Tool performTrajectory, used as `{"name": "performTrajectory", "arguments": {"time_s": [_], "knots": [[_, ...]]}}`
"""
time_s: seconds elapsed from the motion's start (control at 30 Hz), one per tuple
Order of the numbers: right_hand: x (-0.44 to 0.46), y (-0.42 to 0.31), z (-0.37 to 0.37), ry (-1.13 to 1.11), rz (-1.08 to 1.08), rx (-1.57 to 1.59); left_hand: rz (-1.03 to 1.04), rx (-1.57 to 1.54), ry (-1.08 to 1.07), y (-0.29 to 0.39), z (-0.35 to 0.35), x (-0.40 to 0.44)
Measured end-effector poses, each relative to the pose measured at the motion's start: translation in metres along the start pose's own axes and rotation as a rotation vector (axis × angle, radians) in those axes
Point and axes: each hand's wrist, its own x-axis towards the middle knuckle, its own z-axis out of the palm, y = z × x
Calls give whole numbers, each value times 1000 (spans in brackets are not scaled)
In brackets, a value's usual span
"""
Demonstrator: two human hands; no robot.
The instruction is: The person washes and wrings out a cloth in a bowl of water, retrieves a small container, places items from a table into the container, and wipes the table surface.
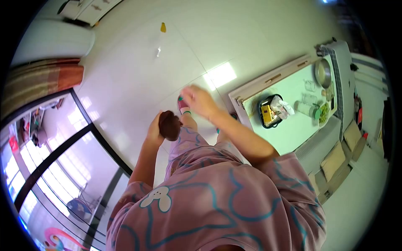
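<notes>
My left hand (154,128) is closed around a dark brown rounded object (169,126), held in front of my left thigh. Its kind cannot be made out. Motion blurs my right hand (198,101), which is in the air over my foot, a short way to the right of the brown object. Whether its fingers hold anything does not show. Below the hands are my patterned trousers and a reddish shoe (182,103).
On the right stands a low table (284,138) bearing a black tray (264,119), glass jars (304,109), a metal bowl (323,73) and green fruit (323,115). A yellow item (163,27) and a small white item (158,51) lie on the floor. A black-framed glass door (102,144) is left.
</notes>
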Motion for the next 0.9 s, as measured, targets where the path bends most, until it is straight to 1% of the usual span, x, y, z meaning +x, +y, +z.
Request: {"name": "performTrajectory", "arguments": {"time_s": [0.03,0.07,0.1,0.17,0.2,0.23,0.3,0.33,0.37,0.43,0.47,0.5,0.57,0.6,0.63,0.7,0.73,0.77,0.83,0.87,0.9], "knots": [[-27,-14,-14,-75,-42,58,-30,7,-122,-1,30,6],[-53,-22,-27,-147,-87,117,29,103,-37,-8,64,10],[-79,-23,-33,-115,-79,120,-5,183,-210,-17,82,17],[-126,-18,-48,66,-24,15,-208,178,-267,-35,130,10],[-148,-10,-66,40,61,-4,-187,313,-381,-53,135,15],[-169,-2,-84,12,146,-25,-245,358,-433,-73,149,16],[-219,30,-105,171,197,159,-455,253,-479,-111,174,21],[-247,41,-118,251,256,302,-466,320,-430,-136,187,20],[-270,37,-141,229,451,393,-461,391,-376,-155,196,18],[-320,62,-149,419,308,558,-401,575,-354,-195,215,9],[-340,69,-156,474,364,601,-445,585,-303,-212,211,15],[-360,74,-164,516,372,613,-471,620,-311,-227,210,27],[-396,76,-183,636,529,1152,-507,697,-350,-254,209,40],[-411,72,-191,706,439,1204,-475,851,-366,-274,224,40],[-416,75,-184,719,429,1207,-476,865,-373,-290,236,36],[-438,83,-179,859,397,886,-455,825,-454,-338,276,12],[-442,82,-185,826,477,912,-557,765,-532,-353,291,6],[-446,85,-188,835,474,919,-544,811,-550,-374,294,12],[-449,95,-194,977,295,497,-571,904,-434,-403,321,8],[-456,105,-197,877,213,862,-635,813,-406,-407,326,18],[-457,106,-198,892,218,872,-647,827,-401,-409,329,19]]}}
